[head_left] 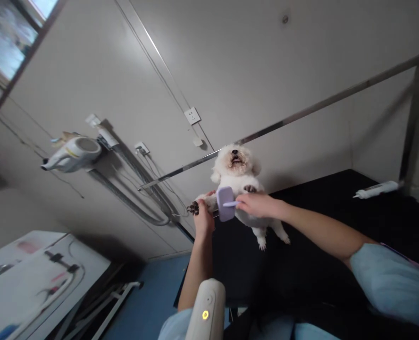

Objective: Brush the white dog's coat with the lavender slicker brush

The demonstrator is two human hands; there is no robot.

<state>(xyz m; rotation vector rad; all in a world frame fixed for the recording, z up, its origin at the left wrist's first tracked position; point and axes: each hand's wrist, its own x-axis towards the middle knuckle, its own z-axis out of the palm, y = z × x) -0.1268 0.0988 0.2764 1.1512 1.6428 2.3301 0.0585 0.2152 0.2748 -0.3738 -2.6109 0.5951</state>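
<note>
A white curly-haired dog (239, 163) stands upright on its hind legs on the black grooming table (301, 264), its muzzle raised. My left hand (205, 215) is closed around one outstretched front leg, with the dark paw pads (193, 208) showing beyond my fingers. In my right hand (255, 205) is the thin handle of a lilac slicker brush (225, 204). The brush head lies against the held leg, its back turned to me, so the bristles are hidden. The dog's other front paw (249, 188) rests above my right wrist.
A metal bar (287, 122) runs behind the dog. A white bottle (377, 190) lies at the table's far right. On the wall hang a dryer (77, 153) and its grey hose (131, 215). A white tub (36, 283) stands lower left. A pale device with a yellow light (206, 309) juts into view below.
</note>
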